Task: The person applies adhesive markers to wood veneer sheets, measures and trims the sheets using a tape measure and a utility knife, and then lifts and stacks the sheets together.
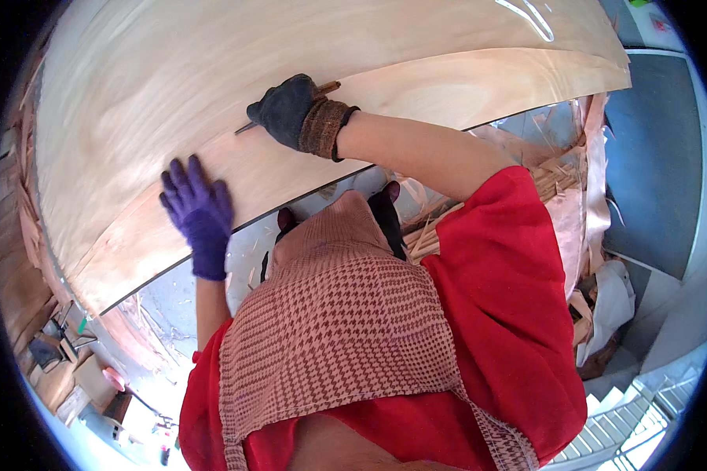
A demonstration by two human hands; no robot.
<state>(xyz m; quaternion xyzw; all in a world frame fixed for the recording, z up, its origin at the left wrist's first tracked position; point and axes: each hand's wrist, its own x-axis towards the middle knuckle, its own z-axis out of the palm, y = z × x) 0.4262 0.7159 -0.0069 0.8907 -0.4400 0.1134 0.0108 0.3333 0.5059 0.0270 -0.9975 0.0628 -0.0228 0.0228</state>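
A broad sheet of pale wood veneer spreads out before me, with a long curved seam or edge line running across it. My left hand, in a purple glove, lies flat on the sheet near its front edge, fingers spread. In a dark glove with a brown cuff, my right hand is closed around a slim tool, seemingly a knife. Its wooden handle sticks out behind the fist. The thin dark tip points left and meets the veneer close to the seam; the middle of the tool is hidden by my fingers.
Torn veneer strips are piled beyond the sheet's front edge on the right. A dark grey panel stands at the far right, with a crumpled pale sack below it. Boxes and odds and ends lie at the lower left.
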